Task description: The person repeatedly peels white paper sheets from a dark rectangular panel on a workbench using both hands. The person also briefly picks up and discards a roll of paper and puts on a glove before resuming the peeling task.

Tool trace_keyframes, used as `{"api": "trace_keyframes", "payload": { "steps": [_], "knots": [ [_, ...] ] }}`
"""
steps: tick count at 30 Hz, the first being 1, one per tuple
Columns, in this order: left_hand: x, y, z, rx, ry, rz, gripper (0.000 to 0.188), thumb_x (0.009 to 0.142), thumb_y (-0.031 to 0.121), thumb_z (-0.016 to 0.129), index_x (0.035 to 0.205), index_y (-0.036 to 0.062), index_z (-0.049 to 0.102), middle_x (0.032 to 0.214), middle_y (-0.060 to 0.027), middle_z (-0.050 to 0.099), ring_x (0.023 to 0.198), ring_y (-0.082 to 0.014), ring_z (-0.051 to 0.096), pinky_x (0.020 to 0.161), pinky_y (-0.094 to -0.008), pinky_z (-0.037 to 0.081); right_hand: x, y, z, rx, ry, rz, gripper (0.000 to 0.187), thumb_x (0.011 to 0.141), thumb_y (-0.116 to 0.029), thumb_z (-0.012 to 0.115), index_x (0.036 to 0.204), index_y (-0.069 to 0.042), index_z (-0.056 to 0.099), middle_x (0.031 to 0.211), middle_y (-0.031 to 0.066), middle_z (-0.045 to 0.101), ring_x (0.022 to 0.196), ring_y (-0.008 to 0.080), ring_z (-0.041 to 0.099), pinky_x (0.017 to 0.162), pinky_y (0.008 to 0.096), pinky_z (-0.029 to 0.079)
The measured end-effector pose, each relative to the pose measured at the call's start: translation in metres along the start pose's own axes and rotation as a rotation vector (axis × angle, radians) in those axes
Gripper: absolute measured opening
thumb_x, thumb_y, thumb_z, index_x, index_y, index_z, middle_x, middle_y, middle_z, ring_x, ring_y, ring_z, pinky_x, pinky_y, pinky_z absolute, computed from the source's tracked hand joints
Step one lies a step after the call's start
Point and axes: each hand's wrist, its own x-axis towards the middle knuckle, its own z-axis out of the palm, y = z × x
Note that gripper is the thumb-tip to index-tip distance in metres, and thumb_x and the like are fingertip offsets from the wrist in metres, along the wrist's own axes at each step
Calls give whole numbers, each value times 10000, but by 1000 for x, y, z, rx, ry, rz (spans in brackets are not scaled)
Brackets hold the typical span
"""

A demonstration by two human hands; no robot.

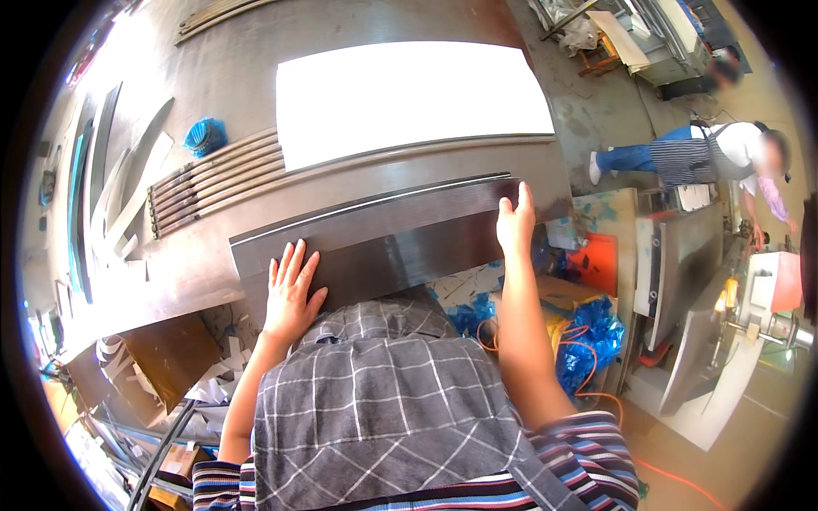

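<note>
A long, dark folded metal panel (383, 247) lies along the near edge of the metal table, close to my apron, with a bright line along its far side. My left hand (294, 289) rests flat on its left part, fingers spread and pointing away from me. At the right end, my right hand (515, 223) grips the panel's short edge, thumb on top; its other fingers are partly hidden. Beyond the panel, a large white sheet (409, 98) lies over several long metal strips (217, 183), whose left ends stick out.
A blue plastic-wrapped bundle (205, 136) sits left of the strips. Curved offcuts (136, 179) lie at far left. Below the table are a cardboard box (170, 362), blue plastic (590, 345) and an orange cord (596, 393). At right, a person (682, 157) stands near machinery.
</note>
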Motion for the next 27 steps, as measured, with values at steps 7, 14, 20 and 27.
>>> {"api": "trace_keyframes", "payload": {
  "steps": [7,14,20,27],
  "knots": [
    [8,2,-6,-151,204,-62,602,810,53,652,1387,86,483,1498,-142,387,1376,-321,374,1115,-464,313,-26,-27,-53,484,142,67,191,844,6,548,1015,0,634,1009,83,637,961,171,588,891,291,447],
    [19,-24,-54,-107,479,-365,403,756,-83,539,1110,65,662,1144,-108,628,740,-180,594,697,-301,497,-46,-29,-100,1216,174,-54,130,789,3,491,783,-8,620,983,109,635,994,194,580,934,295,412],
    [62,-4,-106,-203,801,-206,132,798,-47,547,873,9,640,873,-60,608,823,-159,566,750,-260,441,19,-50,-125,840,235,-180,139,796,10,541,877,23,653,903,45,608,858,134,532,813,251,407],
    [180,23,-85,-508,1163,-216,119,895,84,663,989,14,643,904,-45,579,753,-94,531,696,-229,465,145,-47,-125,1107,-3,-210,203,850,-29,592,1024,48,661,897,94,656,752,126,561,707,240,457]
  ]
}}
